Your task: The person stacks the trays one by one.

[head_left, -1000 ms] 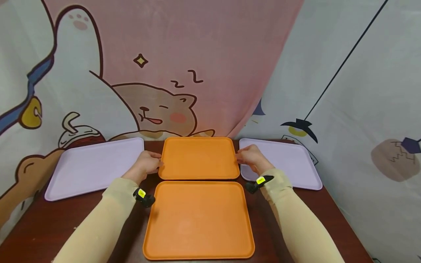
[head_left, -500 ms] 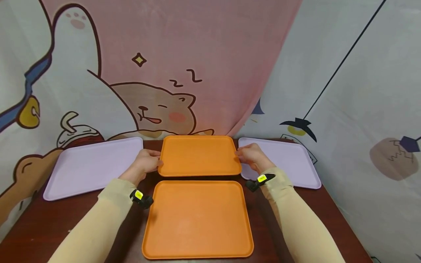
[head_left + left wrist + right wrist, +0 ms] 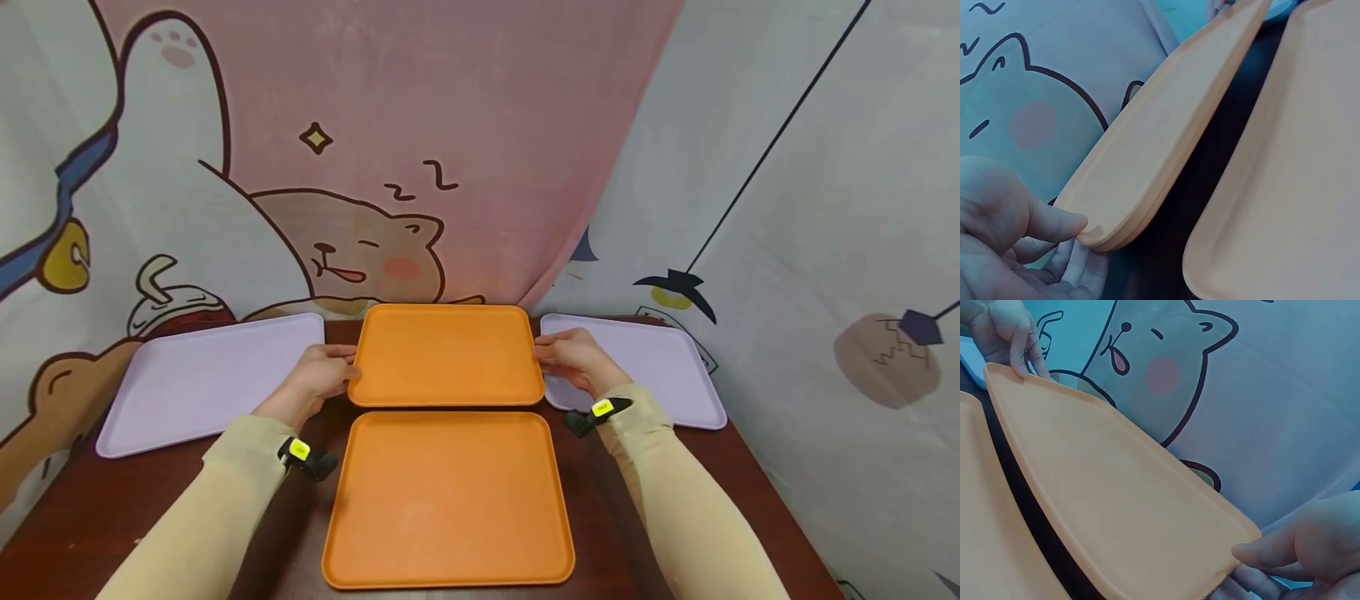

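On the dark tabletop, a far orange tray is held near the back edge, its long axis running left to right, directly beyond a near orange tray lying flat. Its left short edge is pinched by the left hand and its right short edge by the right hand, thumbs above, fingers beneath. Lavender trays are seen at either side.

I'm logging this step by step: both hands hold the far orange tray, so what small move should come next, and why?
Probably carry the far orange tray toward the near orange tray: left hand and right hand grip its side edges, and the wrist views show it raised off the table.
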Demonstrator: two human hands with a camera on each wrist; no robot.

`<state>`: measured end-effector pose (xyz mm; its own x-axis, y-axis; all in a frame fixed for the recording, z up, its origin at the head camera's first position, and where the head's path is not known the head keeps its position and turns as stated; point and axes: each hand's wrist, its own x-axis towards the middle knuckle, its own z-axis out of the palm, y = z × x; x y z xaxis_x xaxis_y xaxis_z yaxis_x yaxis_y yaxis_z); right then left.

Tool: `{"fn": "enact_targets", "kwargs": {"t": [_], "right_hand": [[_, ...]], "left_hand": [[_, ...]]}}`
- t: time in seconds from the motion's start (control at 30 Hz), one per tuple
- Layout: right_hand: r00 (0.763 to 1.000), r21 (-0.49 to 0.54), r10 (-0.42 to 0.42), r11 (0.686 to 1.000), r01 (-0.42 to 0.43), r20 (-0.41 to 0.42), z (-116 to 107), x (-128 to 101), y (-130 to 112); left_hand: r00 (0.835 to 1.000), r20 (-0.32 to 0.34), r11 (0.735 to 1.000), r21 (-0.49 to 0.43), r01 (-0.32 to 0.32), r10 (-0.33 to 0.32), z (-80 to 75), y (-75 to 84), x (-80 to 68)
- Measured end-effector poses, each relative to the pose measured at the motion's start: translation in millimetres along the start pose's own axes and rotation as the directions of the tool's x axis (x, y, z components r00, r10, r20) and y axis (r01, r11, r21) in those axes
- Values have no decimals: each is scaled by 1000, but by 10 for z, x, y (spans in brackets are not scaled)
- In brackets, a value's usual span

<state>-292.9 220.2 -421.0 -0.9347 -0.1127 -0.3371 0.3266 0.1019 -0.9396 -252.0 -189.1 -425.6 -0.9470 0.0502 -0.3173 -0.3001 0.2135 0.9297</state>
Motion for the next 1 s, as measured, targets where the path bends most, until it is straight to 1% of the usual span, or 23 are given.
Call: {"fn": "enact_targets", "kwargs": {"t": [0.1, 0.2, 0.33, 0.5, 0.63, 0.8, 0.9, 1.0], "right_hand": [[1000, 13, 6, 1000, -6, 4, -24, -10, 8], [1000, 30, 18, 999, -18, 3, -48, -16, 9], [1000, 28, 28, 999, -28, 8, -58, -33, 4], [1000, 18, 18, 1000, -18, 7, -74, -59, -9], [1000, 23, 21, 1000, -21, 5, -93, -78, -10], [999, 42, 49, 998, -49, -3, -128, -88, -3], [999, 59, 49, 997, -49, 8, -143, -95, -1], [999, 74, 42, 996, -43, 25, -155, -111, -6]], "left_hand": [[1000, 21, 999, -47, -2, 3, -20, 12, -23], [1000, 28, 997, -71, -6, 8, -32, 36, -43], [1000, 16, 996, -90, -11, 13, -35, 59, -56], [999, 0, 993, -113, -42, 42, -23, 72, -63], [999, -14, 991, -125, -46, 44, -18, 86, -69], [998, -37, 989, -137, -51, 47, -23, 101, -90], [997, -57, 986, -153, -64, 56, -19, 108, -99], [996, -61, 984, -159, -79, 70, -19, 114, -108]]}}
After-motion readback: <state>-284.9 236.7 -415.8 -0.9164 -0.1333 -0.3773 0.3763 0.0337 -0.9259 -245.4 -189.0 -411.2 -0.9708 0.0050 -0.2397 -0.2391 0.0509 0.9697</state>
